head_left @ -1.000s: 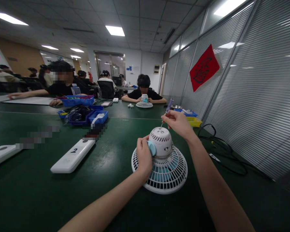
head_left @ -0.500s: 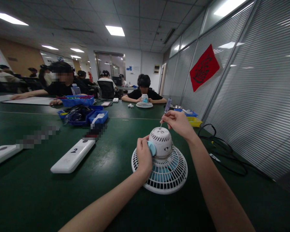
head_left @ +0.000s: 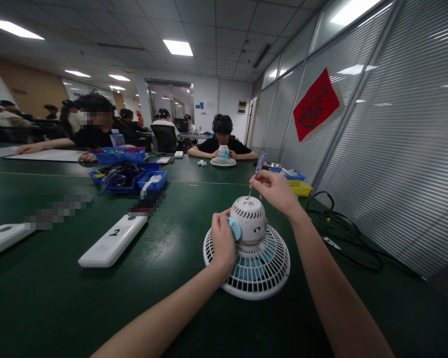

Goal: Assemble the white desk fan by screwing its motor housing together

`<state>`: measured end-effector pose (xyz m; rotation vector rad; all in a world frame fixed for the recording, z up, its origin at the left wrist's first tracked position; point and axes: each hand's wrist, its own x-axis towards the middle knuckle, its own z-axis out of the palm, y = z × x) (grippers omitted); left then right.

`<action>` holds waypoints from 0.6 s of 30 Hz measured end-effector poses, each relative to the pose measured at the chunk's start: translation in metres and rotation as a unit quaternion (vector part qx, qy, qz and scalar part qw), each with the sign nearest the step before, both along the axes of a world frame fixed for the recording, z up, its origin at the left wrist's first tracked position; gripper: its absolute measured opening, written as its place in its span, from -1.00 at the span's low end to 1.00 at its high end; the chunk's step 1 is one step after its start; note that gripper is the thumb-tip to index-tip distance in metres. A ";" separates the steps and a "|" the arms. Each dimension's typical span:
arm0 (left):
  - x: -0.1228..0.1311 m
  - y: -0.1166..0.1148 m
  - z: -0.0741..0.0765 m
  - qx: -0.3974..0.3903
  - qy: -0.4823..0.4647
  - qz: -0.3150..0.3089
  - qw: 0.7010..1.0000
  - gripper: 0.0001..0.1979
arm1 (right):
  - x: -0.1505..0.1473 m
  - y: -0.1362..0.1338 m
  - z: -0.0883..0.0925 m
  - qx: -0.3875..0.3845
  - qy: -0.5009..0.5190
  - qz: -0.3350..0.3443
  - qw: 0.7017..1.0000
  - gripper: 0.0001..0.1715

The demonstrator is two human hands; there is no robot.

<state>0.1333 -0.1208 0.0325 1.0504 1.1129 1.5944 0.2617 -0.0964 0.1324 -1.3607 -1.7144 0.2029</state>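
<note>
A small white fan (head_left: 251, 258) lies face down on the green table (head_left: 164, 298), its round motor housing (head_left: 249, 219) pointing up. My left hand (head_left: 222, 242) is closed on the left side of the housing, over a light blue knob (head_left: 235, 228). My right hand (head_left: 276, 192) pinches a thin screwdriver (head_left: 257, 172) with a clear bluish handle. The screwdriver's tip rests at the top of the housing.
A white power strip marked 2 (head_left: 114, 239) lies to the left, another one (head_left: 2, 239) at the far left. Blue bins (head_left: 132, 180) stand further back, blue and yellow trays (head_left: 297, 186) at the right. Black cables (head_left: 343, 233) run along the glass wall. Other people sit at the far side.
The screwdriver handle has tilted slightly in my right hand's fingers. My left hand and the fan have stayed where they were.
</note>
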 end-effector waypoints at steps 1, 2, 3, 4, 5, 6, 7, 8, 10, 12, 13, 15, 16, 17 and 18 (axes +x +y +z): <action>0.000 0.000 0.000 0.001 0.000 0.000 1.000 -0.76 | 0.000 0.000 0.000 0.004 -0.012 -0.010 1.000 -0.84; 0.000 0.000 0.000 0.003 0.001 0.001 1.000 -0.76 | 0.000 0.000 0.000 0.005 -0.018 -0.015 1.000 -0.83; 0.000 0.000 0.000 0.004 0.001 0.001 1.000 -0.76 | 0.001 0.000 0.000 0.005 -0.016 -0.013 1.000 -0.82; 0.000 0.000 0.000 0.004 0.001 0.001 1.000 -0.76 | 0.001 0.001 -0.001 0.002 -0.005 -0.005 1.000 -0.82; 0.000 0.000 0.000 0.004 0.000 0.001 1.000 -0.76 | 0.001 0.001 -0.002 -0.001 0.011 0.006 1.000 -0.82; 0.000 0.000 -0.001 0.004 -0.001 0.001 1.000 -0.76 | 0.002 0.002 -0.003 -0.006 0.030 0.018 0.999 -0.81; 0.000 0.001 -0.001 0.003 -0.003 0.002 1.000 -0.76 | 0.002 0.002 -0.003 -0.011 0.047 0.029 0.998 -0.80; 0.000 0.001 -0.001 0.002 -0.004 0.001 1.000 -0.76 | 0.002 0.002 -0.004 -0.016 0.061 0.036 0.997 -0.79; 0.000 0.001 -0.001 0.001 -0.005 0.000 1.000 -0.76 | 0.002 0.003 -0.004 -0.021 0.076 0.044 0.996 -0.77; 0.000 0.001 -0.001 -0.001 -0.005 -0.001 1.000 -0.76 | 0.001 0.003 -0.004 -0.023 0.082 0.048 0.995 -0.79; 0.000 0.001 -0.001 -0.001 -0.004 -0.001 1.000 -0.76 | 0.001 0.003 -0.004 -0.024 0.084 0.051 0.995 -0.82; 0.000 0.001 -0.001 0.003 -0.003 0.001 1.000 -0.77 | 0.001 0.004 -0.003 -0.030 0.088 0.062 0.994 -0.86; 0.000 0.001 -0.001 0.006 -0.002 0.002 1.000 -0.77 | 0.001 0.004 -0.003 -0.034 0.090 0.068 0.993 -0.88; -0.001 0.001 -0.001 0.009 0.000 0.002 1.000 -0.77 | 0.001 0.004 -0.003 -0.039 0.091 0.074 0.992 -0.88; -0.001 0.000 0.000 0.011 0.001 0.003 1.000 -0.78 | 0.001 0.004 -0.003 -0.043 0.092 0.078 0.992 -0.88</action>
